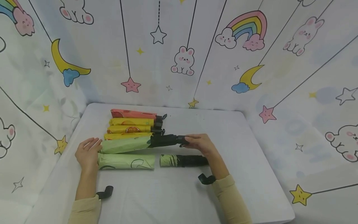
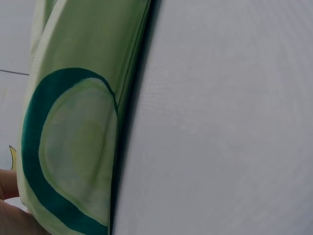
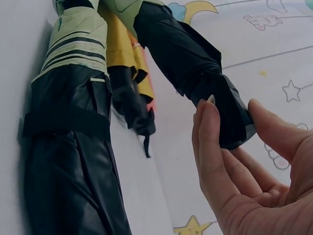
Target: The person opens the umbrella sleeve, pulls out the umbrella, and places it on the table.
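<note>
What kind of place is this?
It looks like a little indoor table corner, maybe a child's room, though I can't be sure. There's a white table, sheet-like walls printed with bunnies and rainbows, and apparently folded umbrellas.

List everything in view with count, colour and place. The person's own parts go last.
Raised umbrella: 1, folded, pale green with black end, between the hands
Green cover: 1, pale green, table's near side, left
Near umbrella: 1, folded, green and black, right of that cover
Yellow umbrellas: 3, folded, yellow, lying beyond the raised one, which partly hides the nearest
Red umbrella: 1, folded, red with black end, farthest back
Table: 1, white, beneath everything
Patterned backdrop: panel count unclear, white with coloured drawings, around the table
Wrist cameras: 2, black, at the wrists
Beige sleeves: 2, beige, on the forearms
Left hand: 1, bare, at the raised umbrella's green end
Right hand: 1, bare, pinching its black end
</note>
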Available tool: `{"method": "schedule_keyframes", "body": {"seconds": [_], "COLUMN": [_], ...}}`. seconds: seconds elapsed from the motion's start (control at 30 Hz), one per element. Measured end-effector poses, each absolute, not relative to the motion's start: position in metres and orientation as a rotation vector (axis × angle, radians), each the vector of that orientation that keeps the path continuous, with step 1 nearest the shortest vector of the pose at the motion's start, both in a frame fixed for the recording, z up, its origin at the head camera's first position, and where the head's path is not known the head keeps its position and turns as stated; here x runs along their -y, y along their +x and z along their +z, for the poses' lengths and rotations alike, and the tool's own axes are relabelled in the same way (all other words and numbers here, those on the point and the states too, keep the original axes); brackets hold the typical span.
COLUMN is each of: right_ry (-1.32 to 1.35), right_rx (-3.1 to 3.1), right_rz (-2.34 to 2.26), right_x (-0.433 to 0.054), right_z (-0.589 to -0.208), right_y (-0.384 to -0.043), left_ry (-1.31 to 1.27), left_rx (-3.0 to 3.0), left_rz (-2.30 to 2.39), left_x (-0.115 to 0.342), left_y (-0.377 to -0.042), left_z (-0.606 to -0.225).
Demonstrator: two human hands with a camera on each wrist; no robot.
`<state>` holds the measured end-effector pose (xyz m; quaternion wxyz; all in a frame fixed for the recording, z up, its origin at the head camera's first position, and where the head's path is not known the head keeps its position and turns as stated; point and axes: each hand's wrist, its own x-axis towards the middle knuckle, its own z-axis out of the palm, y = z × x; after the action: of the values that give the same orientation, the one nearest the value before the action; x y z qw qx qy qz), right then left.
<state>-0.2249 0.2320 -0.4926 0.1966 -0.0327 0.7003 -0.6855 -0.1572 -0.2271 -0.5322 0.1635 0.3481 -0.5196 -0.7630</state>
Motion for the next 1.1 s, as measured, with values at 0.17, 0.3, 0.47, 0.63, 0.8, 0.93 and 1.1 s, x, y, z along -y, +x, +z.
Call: {"method": "schedule_keyframes", "body": {"seconds": [0.17, 0.3, 0.47, 0.63, 0.8, 0.93, 1.1], "right_ry": [-0.073, -0.058, -0.061, -0.046, -0.028, -0.014, -0.013], "right_rx": [-1.977, -1.994, -1.999, -1.981, -1.974, -1.969, -1.97], "right_rz": [-1.921, -1.917, -1.913, -1.946, -1.966, -1.977, -1.994], "right_x": [-0.239, -0.245, -0.251, -0.257, -0.264, -0.269, -0.274], "right_z": [-0.494, -0.494, -0.495, -0.495, -0.495, -0.494, -0.493], "right_y": [-0.223, -0.222, -0.221, -0.221, -0.219, -0.216, -0.215], "left_ry": [0.988, 0.971, 0.961, 0.958, 0.964, 0.975, 0.974], "left_rx": [1.479, 1.482, 1.478, 1.478, 1.482, 1.497, 1.487], "left_rz": [-2.172, -2.166, -2.168, -2.168, -2.164, -2.163, -2.168], "left_x": [0.227, 0.227, 0.227, 0.227, 0.226, 0.226, 0.227], "left_y": [-0.157, -0.157, -0.157, -0.156, -0.156, -0.156, -0.156], "left_z": [-0.534, -0.534, -0.535, -0.536, -0.535, -0.535, -0.535]}}
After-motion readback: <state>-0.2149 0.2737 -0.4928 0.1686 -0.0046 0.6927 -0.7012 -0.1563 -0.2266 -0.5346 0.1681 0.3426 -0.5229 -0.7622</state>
